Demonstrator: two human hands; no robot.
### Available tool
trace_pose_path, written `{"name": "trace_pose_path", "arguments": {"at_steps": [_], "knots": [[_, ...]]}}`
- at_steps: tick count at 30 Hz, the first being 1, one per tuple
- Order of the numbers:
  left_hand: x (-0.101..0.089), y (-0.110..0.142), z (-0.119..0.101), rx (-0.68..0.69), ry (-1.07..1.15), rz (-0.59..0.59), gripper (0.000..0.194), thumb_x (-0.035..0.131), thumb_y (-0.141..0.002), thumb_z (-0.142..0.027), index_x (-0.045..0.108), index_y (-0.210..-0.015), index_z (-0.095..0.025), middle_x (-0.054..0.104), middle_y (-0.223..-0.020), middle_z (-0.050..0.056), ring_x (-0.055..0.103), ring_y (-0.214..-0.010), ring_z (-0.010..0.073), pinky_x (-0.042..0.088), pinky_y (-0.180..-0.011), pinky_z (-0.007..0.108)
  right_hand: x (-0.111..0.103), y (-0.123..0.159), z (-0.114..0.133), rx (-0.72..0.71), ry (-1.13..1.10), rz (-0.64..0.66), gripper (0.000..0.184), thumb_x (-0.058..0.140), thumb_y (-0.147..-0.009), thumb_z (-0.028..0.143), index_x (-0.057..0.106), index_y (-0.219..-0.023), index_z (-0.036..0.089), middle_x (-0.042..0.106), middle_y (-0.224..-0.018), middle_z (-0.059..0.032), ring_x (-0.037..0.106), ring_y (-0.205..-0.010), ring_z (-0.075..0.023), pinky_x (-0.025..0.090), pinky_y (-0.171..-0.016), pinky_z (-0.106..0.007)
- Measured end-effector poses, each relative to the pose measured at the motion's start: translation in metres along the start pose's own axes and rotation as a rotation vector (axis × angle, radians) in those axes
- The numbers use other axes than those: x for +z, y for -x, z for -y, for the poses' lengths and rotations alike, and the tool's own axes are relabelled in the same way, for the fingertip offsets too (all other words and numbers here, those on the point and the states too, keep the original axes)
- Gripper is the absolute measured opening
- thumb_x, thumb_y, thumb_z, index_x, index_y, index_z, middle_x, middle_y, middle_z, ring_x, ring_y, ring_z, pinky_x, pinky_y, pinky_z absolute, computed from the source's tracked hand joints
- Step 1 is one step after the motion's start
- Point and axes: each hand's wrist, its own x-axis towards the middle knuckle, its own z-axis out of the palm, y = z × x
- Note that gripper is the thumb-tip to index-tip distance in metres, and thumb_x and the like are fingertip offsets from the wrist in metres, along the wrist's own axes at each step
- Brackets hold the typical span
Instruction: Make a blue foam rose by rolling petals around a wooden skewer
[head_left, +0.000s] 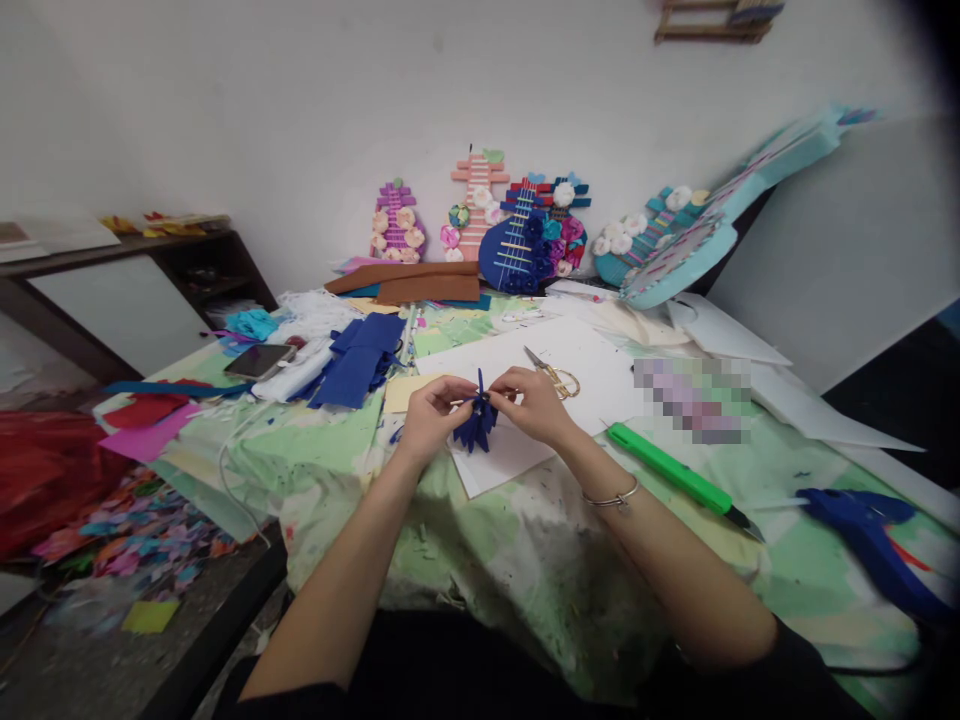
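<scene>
Between my two hands, above a white sheet (525, 455), is a dark blue paper flower (475, 432) with pointed petals hanging down and one petal sticking up. My left hand (433, 418) pinches its left side with thumb and fingers. On the other side, the fingertips of my right hand (534, 402) close on it near the centre. Just beyond the right hand, gold-handled scissors (561, 380) lie on the paper. Dark blue crepe paper (361, 358) is stacked to the left of my hands.
A green utility knife (671, 468) and a blue glue gun (862, 535) lie at the right. A phone (259, 361) rests at the left. Decorated paper guitars, one of them dark blue (504, 250), lean on the wall. Coloured scraps (150, 525) cover the floor at left.
</scene>
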Motion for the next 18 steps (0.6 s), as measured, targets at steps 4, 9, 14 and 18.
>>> {"name": "trace_pose_path", "arguments": {"at_steps": [4,9,14,18], "knots": [[-0.0017,0.0003,0.0023,-0.002,-0.003,0.023,0.022,0.072,-0.060,-0.014,0.067,-0.082,-0.014,0.068,-0.077,0.004,0.063,-0.075,0.0152,0.049,-0.074,0.028,0.0000,-0.0002,0.0018,0.022,-0.062,-0.011,0.006,0.062,-0.075,0.015,0.064,-0.070,0.016,0.061,-0.068,-0.0014,0.055,-0.062,-0.0110,0.041,-0.059,-0.023],[-0.0030,0.0007,0.0029,-0.010,0.043,0.078,0.029,0.073,-0.060,-0.014,0.066,-0.088,-0.015,0.067,-0.081,0.004,0.063,-0.080,0.0154,0.048,-0.076,0.028,0.0000,-0.0006,0.0019,0.092,-0.119,-0.028,0.002,0.063,-0.072,0.014,0.063,-0.071,0.017,0.062,-0.067,0.0001,0.053,-0.062,-0.0112,0.042,-0.060,-0.024],[-0.0034,0.0005,0.0031,-0.004,0.067,0.078,0.034,0.075,-0.058,-0.014,0.064,-0.090,-0.016,0.065,-0.086,0.004,0.061,-0.080,0.0151,0.048,-0.073,0.027,-0.0002,-0.0003,0.0009,0.102,-0.148,-0.026,0.002,0.063,-0.071,0.015,0.062,-0.070,0.017,0.062,-0.069,-0.0001,0.053,-0.064,-0.0118,0.042,-0.062,-0.025],[-0.0042,0.0009,0.0036,0.004,0.082,0.079,0.034,0.077,-0.058,-0.016,0.065,-0.090,-0.016,0.065,-0.087,0.004,0.060,-0.078,0.0140,0.047,-0.073,0.026,-0.0006,-0.0003,0.0015,0.083,-0.149,-0.029,0.002,0.062,-0.071,0.016,0.061,-0.070,0.017,0.061,-0.068,0.0003,0.052,-0.063,-0.0116,0.041,-0.062,-0.025]]}}
